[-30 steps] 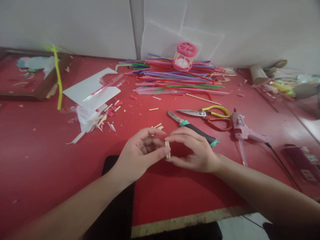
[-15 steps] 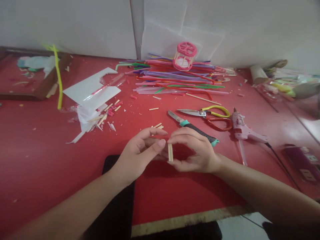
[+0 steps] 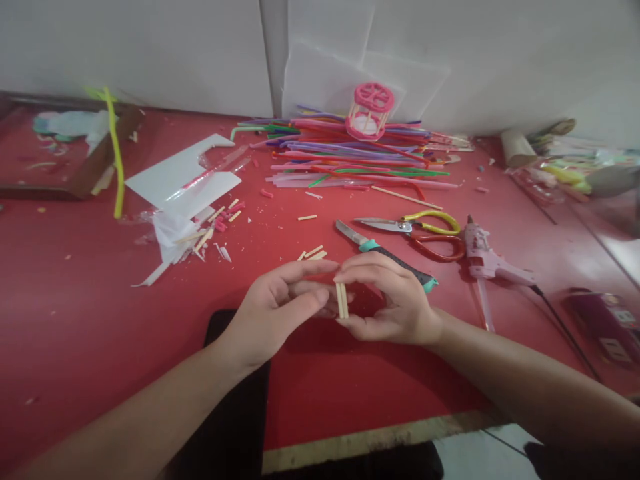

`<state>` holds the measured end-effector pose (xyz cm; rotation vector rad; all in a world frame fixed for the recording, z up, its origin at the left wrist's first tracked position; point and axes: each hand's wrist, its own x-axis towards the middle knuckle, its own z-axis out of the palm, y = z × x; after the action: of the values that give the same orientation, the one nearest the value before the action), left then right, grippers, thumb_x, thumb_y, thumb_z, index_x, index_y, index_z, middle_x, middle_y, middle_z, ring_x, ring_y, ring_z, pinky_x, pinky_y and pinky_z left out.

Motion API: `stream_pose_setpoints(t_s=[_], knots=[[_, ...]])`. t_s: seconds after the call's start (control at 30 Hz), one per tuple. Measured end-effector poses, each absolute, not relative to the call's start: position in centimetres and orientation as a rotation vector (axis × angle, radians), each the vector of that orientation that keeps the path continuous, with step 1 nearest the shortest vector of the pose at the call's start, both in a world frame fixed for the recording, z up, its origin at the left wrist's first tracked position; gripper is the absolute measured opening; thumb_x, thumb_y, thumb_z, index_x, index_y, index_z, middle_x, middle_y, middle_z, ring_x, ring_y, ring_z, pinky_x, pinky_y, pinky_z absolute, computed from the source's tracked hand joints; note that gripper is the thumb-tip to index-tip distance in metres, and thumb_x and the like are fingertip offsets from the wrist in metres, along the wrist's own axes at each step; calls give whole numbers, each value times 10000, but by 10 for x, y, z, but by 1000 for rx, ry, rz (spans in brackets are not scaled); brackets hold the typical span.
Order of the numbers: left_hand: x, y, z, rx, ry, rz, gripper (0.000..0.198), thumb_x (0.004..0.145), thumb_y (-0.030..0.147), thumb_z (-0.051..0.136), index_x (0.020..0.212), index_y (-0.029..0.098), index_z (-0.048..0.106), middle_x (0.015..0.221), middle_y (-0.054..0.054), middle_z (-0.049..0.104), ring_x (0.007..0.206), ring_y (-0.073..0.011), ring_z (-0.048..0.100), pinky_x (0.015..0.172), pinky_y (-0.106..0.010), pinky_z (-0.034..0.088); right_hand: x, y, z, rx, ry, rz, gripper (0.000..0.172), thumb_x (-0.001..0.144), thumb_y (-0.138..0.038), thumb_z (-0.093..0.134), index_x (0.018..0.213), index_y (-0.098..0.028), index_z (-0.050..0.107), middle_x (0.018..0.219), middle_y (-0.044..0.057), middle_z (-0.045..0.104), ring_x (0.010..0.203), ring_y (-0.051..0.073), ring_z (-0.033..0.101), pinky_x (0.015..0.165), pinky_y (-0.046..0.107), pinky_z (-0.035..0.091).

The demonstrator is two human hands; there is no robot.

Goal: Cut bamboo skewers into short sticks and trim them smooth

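My right hand pinches a small bundle of short wooden sticks upright between thumb and forefinger, just above the red table. My left hand is right beside them, its fingers curled and its fingertips touching the sticks from the left. A few loose stick pieces lie on the table just beyond my hands.
A knife with a black and teal handle, scissors and a pink glue gun lie to the right. A pile of coloured straws and a pink straw cage sit at the back. White paper scraps lie left; a black phone lies under my left forearm.
The sticks have shifted slightly right and stand more upright in my right hand. My left thumb has slid back off them; the fingers stay close.
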<state>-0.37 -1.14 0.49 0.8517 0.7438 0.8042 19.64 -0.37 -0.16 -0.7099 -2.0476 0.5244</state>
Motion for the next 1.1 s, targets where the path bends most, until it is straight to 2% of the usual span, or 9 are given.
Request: stream_pose_setpoints(t_s=[0.17, 0.37, 0.53, 0.7, 0.93, 1.1], knots=[[-5, -13, 9, 949, 861, 803, 352, 810, 203, 765, 1149, 242, 677, 809, 17, 800, 804, -117, 753, 788, -170, 580, 195, -4, -2, -709, -2054, 522, 358, 765, -214, 723, 1100, -185, 599, 971, 64, 677, 920, 184, 655, 825, 332, 573], [-4, -13, 10, 988, 910, 828, 410, 788, 210, 784, 1171, 216, 637, 756, 15, 793, 806, -141, 762, 775, -182, 589, 196, -4, -3, -688, -2069, 579, 354, 807, -249, 731, 1128, -184, 597, 986, 74, 677, 933, 189, 649, 827, 345, 569], [-4, -13, 10, 1030, 945, 853, 410, 788, 232, 786, 1161, 233, 617, 720, 36, 780, 780, -116, 758, 731, -128, 565, 199, -4, -4, -691, -2088, 582, 495, 768, -301, 788, 1195, -155, 583, 1062, 101, 659, 985, 197, 631, 871, 347, 558], [-4, -13, 11, 1045, 947, 846, 393, 785, 236, 785, 1137, 221, 610, 701, 35, 770, 779, -138, 759, 718, -155, 576, 199, -5, -4, -696, -2081, 586, 583, 739, -329, 812, 1233, -138, 569, 1090, 111, 644, 1008, 205, 612, 892, 343, 548], [-4, -13, 11, 1050, 949, 835, 371, 794, 232, 778, 1126, 235, 613, 708, 42, 768, 739, -108, 747, 696, -131, 556, 199, -5, -1, -699, -2085, 575, 499, 762, -290, 788, 1192, -135, 587, 1042, 97, 647, 963, 190, 621, 860, 326, 555], [-5, -14, 10, 1077, 970, 818, 386, 787, 252, 780, 1134, 228, 610, 715, 27, 769, 713, -125, 739, 682, -167, 564, 198, -5, -1, -687, -2086, 571, 432, 773, -252, 770, 1149, -120, 604, 1009, 97, 654, 935, 181, 630, 835, 313, 558]])
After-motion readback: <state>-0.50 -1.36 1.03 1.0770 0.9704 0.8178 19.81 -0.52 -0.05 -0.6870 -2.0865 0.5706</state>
